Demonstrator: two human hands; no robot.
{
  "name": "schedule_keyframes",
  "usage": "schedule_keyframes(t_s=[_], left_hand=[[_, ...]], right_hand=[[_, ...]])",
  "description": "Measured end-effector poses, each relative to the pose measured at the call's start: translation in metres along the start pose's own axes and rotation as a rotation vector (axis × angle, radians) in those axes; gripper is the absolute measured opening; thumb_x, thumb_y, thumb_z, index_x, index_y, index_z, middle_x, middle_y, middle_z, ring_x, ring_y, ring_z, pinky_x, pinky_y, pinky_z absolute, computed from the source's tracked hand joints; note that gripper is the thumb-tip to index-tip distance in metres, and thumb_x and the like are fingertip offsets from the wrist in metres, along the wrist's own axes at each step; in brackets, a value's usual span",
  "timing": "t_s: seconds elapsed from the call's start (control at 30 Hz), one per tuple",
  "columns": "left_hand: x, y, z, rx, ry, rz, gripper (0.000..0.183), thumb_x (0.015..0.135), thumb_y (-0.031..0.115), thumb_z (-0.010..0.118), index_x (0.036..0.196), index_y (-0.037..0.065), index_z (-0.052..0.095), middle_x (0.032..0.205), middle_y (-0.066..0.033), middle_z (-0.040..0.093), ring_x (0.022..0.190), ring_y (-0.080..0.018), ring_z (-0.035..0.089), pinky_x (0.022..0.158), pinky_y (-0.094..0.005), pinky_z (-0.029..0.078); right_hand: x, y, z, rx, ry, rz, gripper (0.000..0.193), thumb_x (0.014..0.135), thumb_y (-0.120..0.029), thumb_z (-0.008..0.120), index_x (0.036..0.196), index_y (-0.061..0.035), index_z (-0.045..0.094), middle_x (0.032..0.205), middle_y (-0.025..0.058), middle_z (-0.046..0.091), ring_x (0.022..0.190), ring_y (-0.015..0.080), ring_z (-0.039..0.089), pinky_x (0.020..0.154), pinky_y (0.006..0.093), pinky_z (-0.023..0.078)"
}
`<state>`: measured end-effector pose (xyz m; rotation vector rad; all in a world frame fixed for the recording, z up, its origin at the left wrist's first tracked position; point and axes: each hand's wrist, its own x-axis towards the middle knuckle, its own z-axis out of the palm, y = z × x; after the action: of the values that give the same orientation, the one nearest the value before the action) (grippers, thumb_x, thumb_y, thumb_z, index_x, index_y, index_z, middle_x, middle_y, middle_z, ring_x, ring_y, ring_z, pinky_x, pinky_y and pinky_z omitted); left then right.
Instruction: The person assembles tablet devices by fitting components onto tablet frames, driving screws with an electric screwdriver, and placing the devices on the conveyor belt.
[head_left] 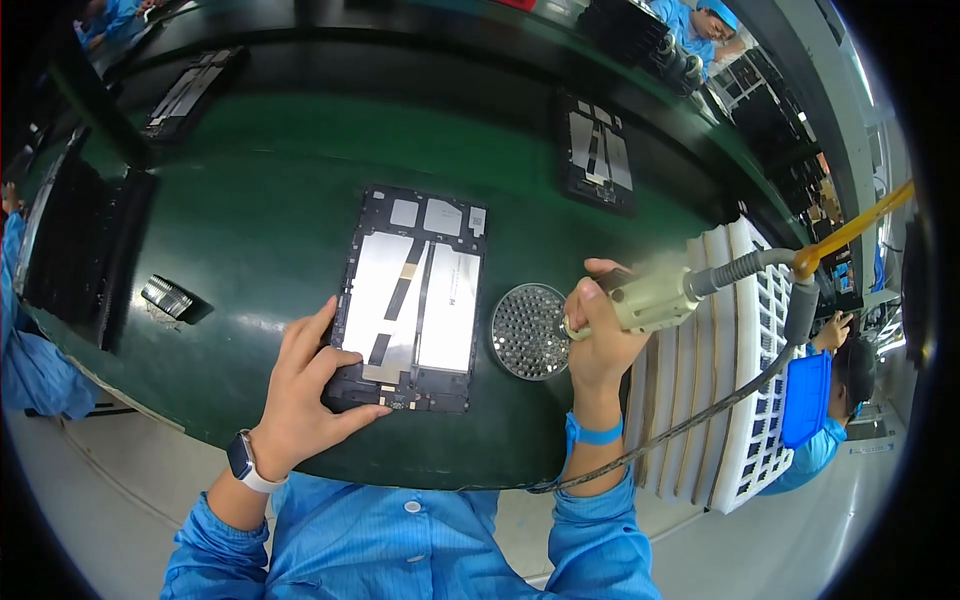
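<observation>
Presently, the driver point(650, 303) is clasped by the right hand point(603, 340), the tablet point(450, 310) touched by the spread left hand point(293, 400); the dish point(528, 335) could be tipped if knocked by the driver.

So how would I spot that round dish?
On the green table, find the open tablet the left hand touches. Just right of it, beside the right hand, sits the dish. Unlike the rectangular tablet, it is circular, grey and covered in shiny dots.

Surface point(250, 230) was green | open tablet point(452, 310) lay mid-surface | round dish point(531, 378) sat just right of it | second tablet point(598, 152) lay farther right | ridged piece point(166, 297) lay left
</observation>
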<state>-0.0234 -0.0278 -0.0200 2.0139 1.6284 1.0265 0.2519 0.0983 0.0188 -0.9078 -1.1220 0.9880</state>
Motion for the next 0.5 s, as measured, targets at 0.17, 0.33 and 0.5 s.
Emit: schedule_keyframes(t_s=[0.17, 0.33, 0.5], left_hand=[[0.010, 0.008, -0.001, 0.097, -0.077, -0.044, 0.061, 0.058, 0.034, 0.093, 0.098, 0.005, 0.057, 0.146, -0.0294, 0.040, 0.136, -0.0464, 0.038, 0.108, -0.0506, 0.036], [0.009, 0.015, -0.003, 0.103, -0.045, -0.065, 0.065, 0.059, 0.035, 0.093, 0.097, 0.003, 0.052, 0.143, -0.0329, 0.042, 0.137, -0.0474, 0.037, 0.109, -0.0498, 0.036], [0.005, 0.009, 0.002, 0.121, -0.063, -0.048, 0.066, 0.060, 0.035, 0.092, 0.099, 0.002, 0.051, 0.144, -0.0367, 0.038, 0.138, -0.0483, 0.038, 0.109, -0.0498, 0.037]], right_hand=[[0.002, 0.002, 0.002, -0.003, 0.035, 0.007, 0.023, 0.081, 0.005, 0.066, 0.103, 0.0073, 0.059, 0.071, 0.0063, 0.058, 0.053, 0.0088, 0.050, 0.047, 0.0223, 0.040], [0.001, 0.000, 0.002, 0.019, 0.045, -0.014, 0.024, 0.081, 0.004, 0.066, 0.104, 0.0071, 0.059, 0.071, 0.0062, 0.058, 0.053, 0.0090, 0.049, 0.048, 0.0225, 0.040], [0.007, 0.005, 0.006, 0.020, 0.023, -0.002, 0.023, 0.081, 0.003, 0.067, 0.102, 0.0066, 0.060, 0.070, 0.0059, 0.057, 0.052, 0.0094, 0.050, 0.048, 0.0231, 0.040]])
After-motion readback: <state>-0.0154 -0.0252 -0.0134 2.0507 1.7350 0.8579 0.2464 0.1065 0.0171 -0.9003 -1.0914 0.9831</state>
